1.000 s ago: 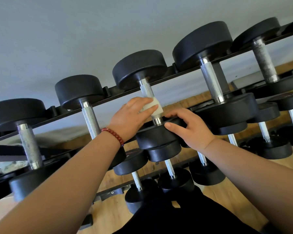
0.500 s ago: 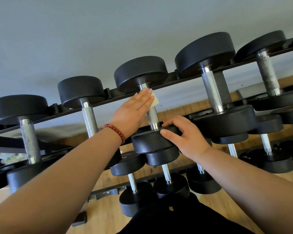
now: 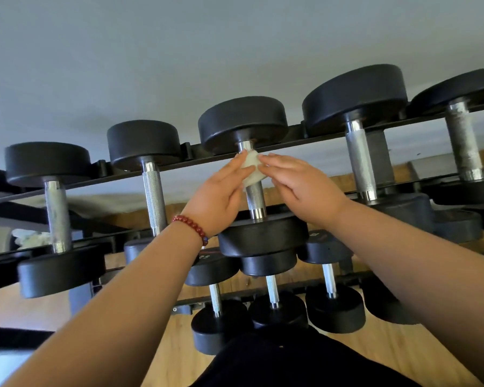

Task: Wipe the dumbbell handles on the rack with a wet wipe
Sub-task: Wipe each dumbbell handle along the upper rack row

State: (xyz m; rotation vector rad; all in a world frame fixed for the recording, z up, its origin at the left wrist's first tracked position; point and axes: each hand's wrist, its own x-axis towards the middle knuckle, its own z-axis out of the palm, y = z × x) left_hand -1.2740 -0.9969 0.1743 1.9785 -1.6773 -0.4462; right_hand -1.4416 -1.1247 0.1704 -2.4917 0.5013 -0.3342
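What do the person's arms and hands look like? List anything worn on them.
Both forearms are bare, with no sleeves in view. The left hand has a bracelet of round dark-red beads at its wrist. The right hand shows nothing worn: no gloves, rings or watch visible.

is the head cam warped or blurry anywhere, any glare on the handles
Head view: wide-angle warp makes the rack rail slant and the dumbbells fan outward; both hands and the wet wipe look slightly soft; small bright glints on the chrome collar of the middle handle; even, soft lighting.
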